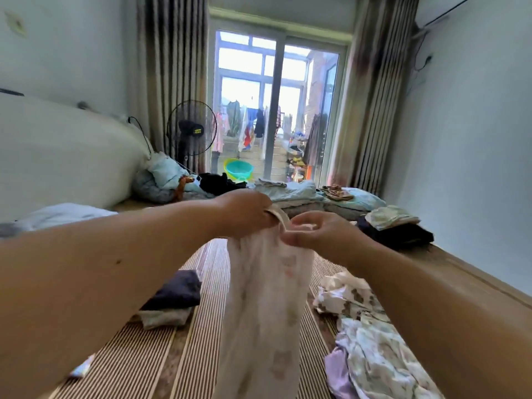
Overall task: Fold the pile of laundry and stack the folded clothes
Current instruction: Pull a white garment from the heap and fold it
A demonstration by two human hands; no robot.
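Note:
A pale pink printed garment (267, 306) hangs in front of me, held up by its top edge. My left hand (247, 211) grips the upper left of that edge and my right hand (313, 231) pinches it just to the right, the two hands nearly touching. The cloth drops down past the bottom of the view and looks blurred. On the striped bed mat (184, 349), a small stack with a folded dark navy piece (175, 292) on top lies at the left. A loose heap of printed and lilac clothes (368, 347) lies at the right.
Folded bedding and clothes (290, 191) line the far end of the bed, with a dark folded stack (400, 228) at the right. A padded headboard (57, 154) is on the left. A standing fan (191, 131) and a glass balcony door (276, 110) are beyond.

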